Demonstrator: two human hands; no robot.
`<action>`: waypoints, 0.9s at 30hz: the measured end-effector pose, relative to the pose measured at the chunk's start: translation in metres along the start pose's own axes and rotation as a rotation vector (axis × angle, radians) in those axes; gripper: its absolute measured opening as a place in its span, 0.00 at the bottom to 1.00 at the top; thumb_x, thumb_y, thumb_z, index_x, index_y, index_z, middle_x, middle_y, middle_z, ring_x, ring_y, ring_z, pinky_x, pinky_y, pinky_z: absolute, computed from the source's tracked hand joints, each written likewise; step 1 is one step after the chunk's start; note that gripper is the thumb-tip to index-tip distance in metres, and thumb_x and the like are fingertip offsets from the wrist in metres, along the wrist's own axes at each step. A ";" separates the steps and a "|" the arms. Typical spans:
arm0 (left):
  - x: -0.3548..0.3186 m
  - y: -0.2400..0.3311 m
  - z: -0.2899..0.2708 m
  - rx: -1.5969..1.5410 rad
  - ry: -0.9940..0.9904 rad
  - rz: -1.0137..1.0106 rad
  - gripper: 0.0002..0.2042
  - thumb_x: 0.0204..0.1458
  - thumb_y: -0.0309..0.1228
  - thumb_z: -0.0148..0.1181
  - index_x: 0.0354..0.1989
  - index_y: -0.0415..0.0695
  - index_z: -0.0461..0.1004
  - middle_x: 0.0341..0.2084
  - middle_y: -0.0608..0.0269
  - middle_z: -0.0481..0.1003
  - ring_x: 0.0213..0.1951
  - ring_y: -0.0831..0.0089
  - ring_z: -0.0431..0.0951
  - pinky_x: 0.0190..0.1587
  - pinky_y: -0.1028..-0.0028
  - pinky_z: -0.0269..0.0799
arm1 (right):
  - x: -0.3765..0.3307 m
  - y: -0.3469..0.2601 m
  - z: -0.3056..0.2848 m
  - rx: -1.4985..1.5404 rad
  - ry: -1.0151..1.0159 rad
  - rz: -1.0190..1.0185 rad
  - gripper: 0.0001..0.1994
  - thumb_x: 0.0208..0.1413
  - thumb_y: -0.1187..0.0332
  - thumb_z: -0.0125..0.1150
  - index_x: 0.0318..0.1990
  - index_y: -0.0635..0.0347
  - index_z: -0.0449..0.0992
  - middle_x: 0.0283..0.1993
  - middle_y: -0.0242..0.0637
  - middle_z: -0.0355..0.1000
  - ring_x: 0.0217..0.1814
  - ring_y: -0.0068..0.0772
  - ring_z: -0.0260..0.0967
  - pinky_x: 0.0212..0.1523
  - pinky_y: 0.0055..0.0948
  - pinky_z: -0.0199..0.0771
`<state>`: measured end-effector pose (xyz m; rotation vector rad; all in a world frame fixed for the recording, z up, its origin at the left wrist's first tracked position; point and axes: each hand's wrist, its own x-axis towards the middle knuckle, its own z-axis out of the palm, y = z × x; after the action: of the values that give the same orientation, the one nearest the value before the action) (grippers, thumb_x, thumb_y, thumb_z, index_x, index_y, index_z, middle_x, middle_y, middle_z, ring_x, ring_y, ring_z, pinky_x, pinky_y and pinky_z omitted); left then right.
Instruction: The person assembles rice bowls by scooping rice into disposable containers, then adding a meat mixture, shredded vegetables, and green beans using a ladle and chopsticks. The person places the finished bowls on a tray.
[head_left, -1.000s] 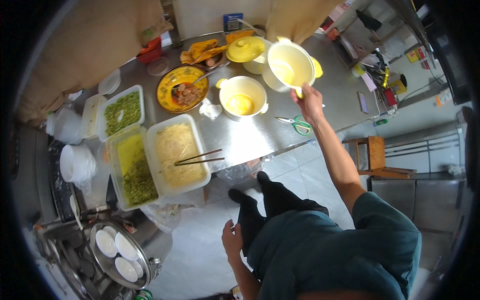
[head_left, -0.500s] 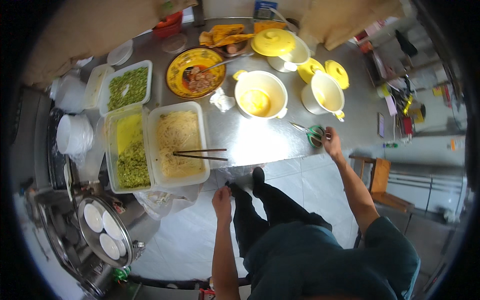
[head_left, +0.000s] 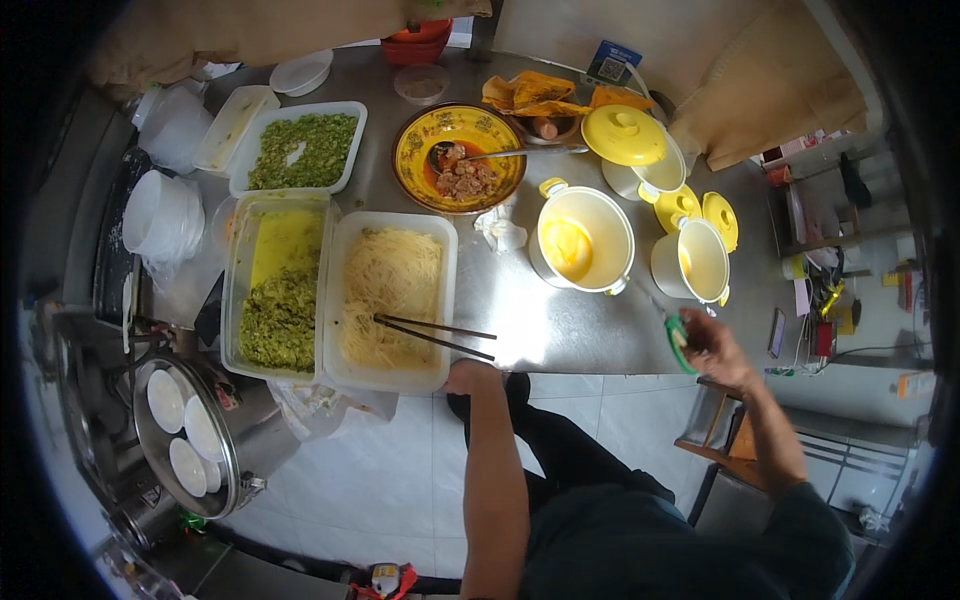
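My right hand (head_left: 718,350) is closed on the green handles of a pair of scissors (head_left: 678,340), lifted at the table's front edge with the blades pointing away from me. My left hand (head_left: 472,378) is by the table edge, just below the near right corner of a white tub of pale shredded strands (head_left: 392,285); its fingers cannot be made out. Two dark chopsticks (head_left: 440,338) lie over that tub's right rim. Beyond the scissors stand cream pots with yellow handles, one (head_left: 583,240) with yellow contents and another smaller one (head_left: 690,260).
Tubs of chopped green food (head_left: 275,320) stand at the left. A patterned yellow bowl (head_left: 460,130) holds meat and a spoon. Crumpled tissue (head_left: 498,230) lies beside it. White bowls sit in a round steel pot (head_left: 235,440) at lower left; a wooden chair (head_left: 742,440) stands at right.
My right hand has picked the scissors up off the table. My left hand has moved forward to the table edge near the tub. The whole view has shifted.
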<state>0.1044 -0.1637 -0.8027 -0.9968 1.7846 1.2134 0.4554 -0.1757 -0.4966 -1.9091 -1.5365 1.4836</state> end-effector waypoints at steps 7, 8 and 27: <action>-0.015 0.004 0.003 0.083 0.143 0.015 0.21 0.57 0.47 0.60 0.53 0.47 0.74 0.47 0.61 0.78 0.51 0.61 0.78 0.49 0.66 0.76 | 0.210 -0.195 0.041 -1.024 -0.156 -0.237 0.44 0.42 0.49 0.75 0.63 0.71 0.69 0.53 0.55 0.75 0.52 0.52 0.75 0.55 0.43 0.76; -0.019 0.008 0.005 0.102 0.177 0.014 0.21 0.56 0.47 0.61 0.52 0.47 0.74 0.47 0.61 0.78 0.52 0.61 0.78 0.49 0.66 0.76 | 0.240 -0.213 0.055 -1.090 -0.239 -0.220 0.42 0.42 0.45 0.73 0.58 0.70 0.72 0.48 0.54 0.77 0.53 0.50 0.75 0.54 0.43 0.76; -0.072 0.043 0.005 0.061 0.050 0.167 0.17 0.55 0.33 0.66 0.48 0.35 0.74 0.46 0.49 0.80 0.42 0.53 0.83 0.39 0.55 0.85 | 0.311 -0.273 0.096 -1.475 -0.349 -0.068 0.21 0.46 0.55 0.61 0.38 0.65 0.83 0.44 0.49 0.81 0.49 0.48 0.79 0.47 0.45 0.78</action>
<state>0.0964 -0.1351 -0.7244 -0.8648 1.9645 1.2363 0.1956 0.1598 -0.5046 -2.0697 -3.3671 0.5133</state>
